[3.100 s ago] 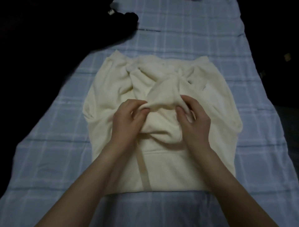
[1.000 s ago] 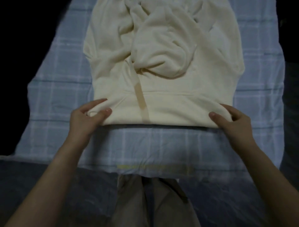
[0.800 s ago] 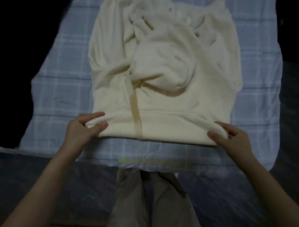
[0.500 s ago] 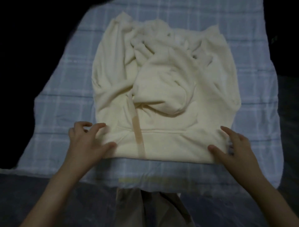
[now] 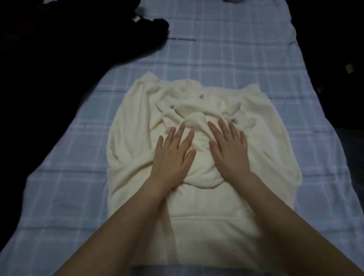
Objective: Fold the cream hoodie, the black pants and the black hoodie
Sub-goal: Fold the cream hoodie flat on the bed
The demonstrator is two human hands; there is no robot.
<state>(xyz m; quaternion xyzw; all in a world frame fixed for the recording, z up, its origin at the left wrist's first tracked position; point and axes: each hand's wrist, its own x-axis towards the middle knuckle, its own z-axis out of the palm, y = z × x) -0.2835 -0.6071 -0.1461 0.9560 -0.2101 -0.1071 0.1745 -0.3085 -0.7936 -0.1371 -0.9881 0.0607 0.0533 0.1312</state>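
Observation:
The cream hoodie lies front-up on the blue checked sheet, sleeves folded in and the hood bunched over the chest. My left hand rests flat on the left part of the hood, fingers straight and spread. My right hand lies flat on the right part of the hood, fingers also straight. The front pocket shows below my wrists. A heap of black clothing lies at the far left; which black garment is which cannot be told.
The checked sheet runs away from me as a long strip, with dark surroundings on both sides. A small pale object sits at the sheet's far edge.
Both hands have left the hoodie's bottom hem corners and moved up to lie flat on the hood. The view has tilted up, so the black heap is back in sight.

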